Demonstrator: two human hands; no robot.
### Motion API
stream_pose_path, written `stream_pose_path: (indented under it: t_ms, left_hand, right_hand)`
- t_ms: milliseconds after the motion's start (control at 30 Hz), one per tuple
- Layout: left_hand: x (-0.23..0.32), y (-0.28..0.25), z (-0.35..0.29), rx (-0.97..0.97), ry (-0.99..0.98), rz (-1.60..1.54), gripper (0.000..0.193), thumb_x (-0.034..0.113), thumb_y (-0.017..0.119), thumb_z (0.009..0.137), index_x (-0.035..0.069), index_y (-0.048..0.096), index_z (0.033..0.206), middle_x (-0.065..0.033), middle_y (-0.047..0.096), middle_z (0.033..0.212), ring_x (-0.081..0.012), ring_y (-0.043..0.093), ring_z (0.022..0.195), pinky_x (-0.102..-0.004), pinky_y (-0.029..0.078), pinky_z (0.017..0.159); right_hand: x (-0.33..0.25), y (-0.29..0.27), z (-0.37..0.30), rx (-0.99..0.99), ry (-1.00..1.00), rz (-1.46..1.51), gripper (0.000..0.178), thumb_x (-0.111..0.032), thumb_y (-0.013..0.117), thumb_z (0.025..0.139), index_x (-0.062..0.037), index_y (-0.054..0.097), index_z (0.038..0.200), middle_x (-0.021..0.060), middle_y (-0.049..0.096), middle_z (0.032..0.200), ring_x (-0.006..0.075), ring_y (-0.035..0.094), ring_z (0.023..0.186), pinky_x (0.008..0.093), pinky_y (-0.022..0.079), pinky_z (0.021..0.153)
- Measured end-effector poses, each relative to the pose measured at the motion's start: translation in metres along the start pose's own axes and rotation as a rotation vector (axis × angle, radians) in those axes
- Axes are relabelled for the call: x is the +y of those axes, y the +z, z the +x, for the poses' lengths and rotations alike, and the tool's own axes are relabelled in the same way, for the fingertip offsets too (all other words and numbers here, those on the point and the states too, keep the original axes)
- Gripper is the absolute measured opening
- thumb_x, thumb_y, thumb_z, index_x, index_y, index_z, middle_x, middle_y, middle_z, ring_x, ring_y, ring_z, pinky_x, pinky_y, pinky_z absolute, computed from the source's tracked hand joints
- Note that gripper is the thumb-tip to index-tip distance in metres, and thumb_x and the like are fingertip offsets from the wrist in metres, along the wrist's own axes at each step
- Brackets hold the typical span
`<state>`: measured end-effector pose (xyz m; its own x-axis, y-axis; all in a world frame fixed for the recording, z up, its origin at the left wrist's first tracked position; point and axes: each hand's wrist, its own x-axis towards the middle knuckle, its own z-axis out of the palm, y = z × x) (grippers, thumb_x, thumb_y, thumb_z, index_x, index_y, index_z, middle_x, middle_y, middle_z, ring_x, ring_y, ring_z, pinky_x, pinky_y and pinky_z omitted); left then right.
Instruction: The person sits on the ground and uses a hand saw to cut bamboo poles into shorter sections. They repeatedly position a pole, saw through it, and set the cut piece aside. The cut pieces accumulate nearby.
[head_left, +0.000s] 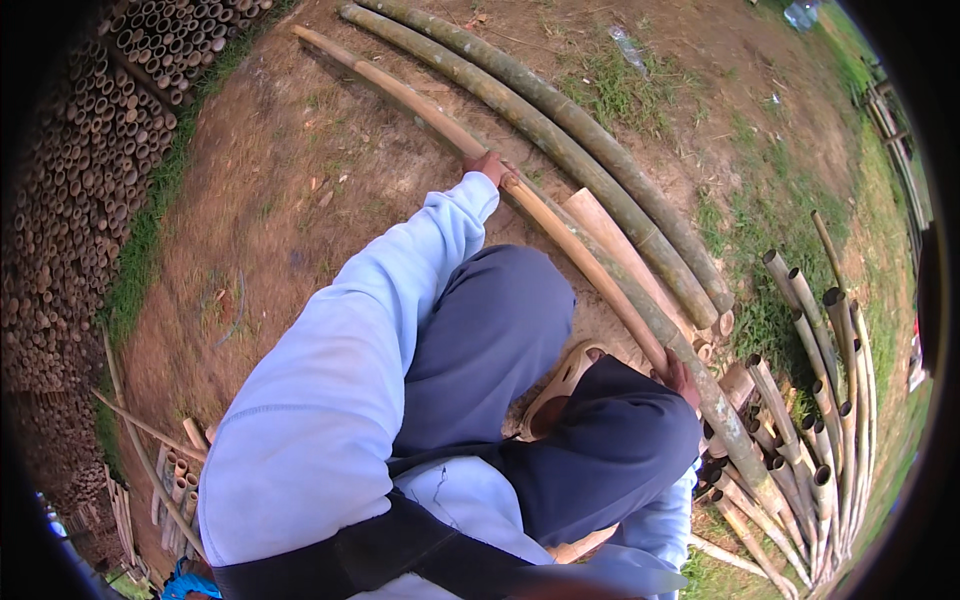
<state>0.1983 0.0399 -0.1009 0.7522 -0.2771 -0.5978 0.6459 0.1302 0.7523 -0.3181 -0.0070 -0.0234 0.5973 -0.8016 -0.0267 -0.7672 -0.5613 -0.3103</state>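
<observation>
A long tan length of split bamboo (pixel 590 260) slants from the upper left down to my right knee. My left hand (pixel 487 168) is closed round it near its middle, arm stretched forward. Close to its near end, my right hand (pixel 682 382) is closed on it beside the knee, with the fingers partly hidden. A greenish-grey bamboo pole (pixel 728 425) runs right alongside and beneath the split length, continuing past my right hand. Between this pole and the whole poles lies a wide pale bamboo piece (pixel 610 225).
Two thick green-grey bamboo poles (pixel 560 135) lie just beyond. Several cut bamboo poles (pixel 825 400) fan out at the right. A large stack of bamboo (pixel 90 180) fills the left. A clear plastic bottle (pixel 627 48) lies on the grass. A blurred grey shape (pixel 625 583) shows at the lower edge.
</observation>
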Motion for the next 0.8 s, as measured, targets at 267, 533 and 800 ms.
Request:
stream_pose_path:
  t_ms: [267,533,800]
  left_hand:
    - [0.022,-0.001,0.018,-0.121,-0.001,0.125,0.032,0.02,0.051,0.1,0.0,0.046,0.125,-0.0173,0.07,0.092,-0.0287,0.072,0.074,-0.0409,0.063,0.062]
    - [0.027,0.004,0.022,-0.03,0.038,0.288,0.046,0.025,0.058,0.098,-0.002,0.04,0.131,-0.0195,0.063,0.108,-0.031,0.07,0.085,-0.0419,0.063,0.063]
    - [0.07,0.011,-0.013,-0.318,0.104,1.632,0.058,0.051,0.064,0.087,-0.004,0.065,0.108,-0.024,0.071,0.093,-0.0285,0.07,0.065,-0.0381,0.058,0.061]
  right_hand:
    - [-0.021,-0.016,0.015,0.032,-0.097,0.048,0.057,-0.026,0.077,0.08,-0.0221,0.059,0.134,0.0091,0.059,0.088,0.0321,0.063,0.08,0.0432,0.05,0.07]
    - [-0.027,-0.031,0.03,0.056,-0.158,-0.032,0.055,-0.024,0.075,0.082,-0.0203,0.059,0.134,0.0089,0.061,0.088,0.0316,0.063,0.081,0.0429,0.05,0.071]
    - [0.004,0.004,0.04,-0.011,-0.072,0.018,0.049,-0.023,0.07,0.085,-0.021,0.056,0.132,0.0099,0.064,0.102,0.0326,0.062,0.096,0.0429,0.049,0.083]
